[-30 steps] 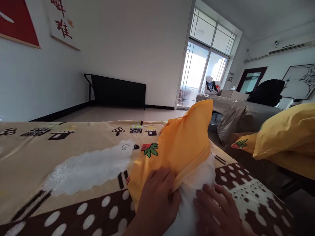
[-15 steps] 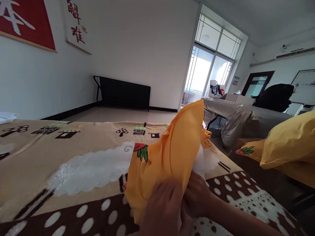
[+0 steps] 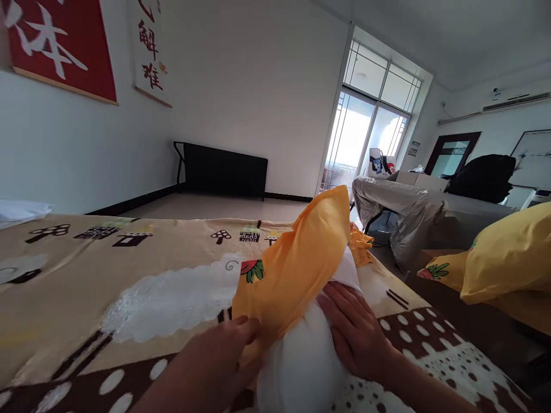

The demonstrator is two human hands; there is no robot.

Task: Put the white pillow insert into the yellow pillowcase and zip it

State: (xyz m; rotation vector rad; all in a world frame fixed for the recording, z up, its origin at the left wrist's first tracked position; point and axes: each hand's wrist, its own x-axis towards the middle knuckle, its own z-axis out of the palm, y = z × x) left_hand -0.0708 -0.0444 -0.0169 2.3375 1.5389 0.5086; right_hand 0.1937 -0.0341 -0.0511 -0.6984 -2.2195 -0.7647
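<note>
A white pillow [image 3: 301,361] stands partly inside a yellow pillowcase [image 3: 310,241] with a red fruit print, its lower part bare. My left hand [image 3: 228,350] pinches the pillowcase's edge on the left side. On the pillow's right side, my right hand [image 3: 350,327] lies with fingers stretched out, pressing on the white surface close to the pillowcase's opening. Both rest over a beige and brown patterned blanket [image 3: 181,241] with sheep and dots.
Another yellow pillow [image 3: 512,258] sits on a dark surface at the right. Behind it are a plastic-covered table [image 3: 400,201] and a black bag [image 3: 482,178]. White cloth [image 3: 21,211] lies at the far left. A black folded frame [image 3: 224,172] leans at the wall.
My hands have moved apart, the left to the left with the pillowcase edge, the right onto the pillow's side. More of the white pillow shows now, and the pillowcase leans lower.
</note>
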